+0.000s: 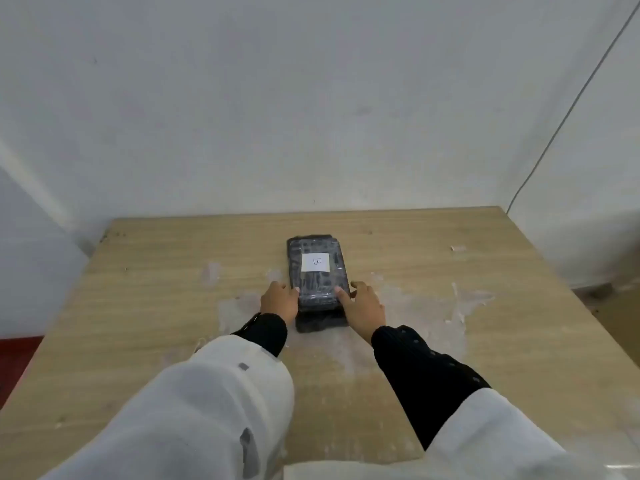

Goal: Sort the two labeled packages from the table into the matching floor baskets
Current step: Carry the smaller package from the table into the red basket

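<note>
A dark plastic-wrapped package (pixel 317 282) with a white label marked "B" lies on the wooden table (pixel 138 323), stacked on a second dark package (pixel 320 323) whose near end sticks out below it; no label shows on that one. My left hand (pixel 278 299) presses against the top package's left side and my right hand (pixel 363 306) against its right side, fingers on its near corners. Both packages rest on the table. No floor baskets are in view.
The table stands against a white wall, with whitish smears on its surface around the packages. A thin cable (pixel 568 112) runs down the wall at the right. Red floor (pixel 14 362) shows left of the table.
</note>
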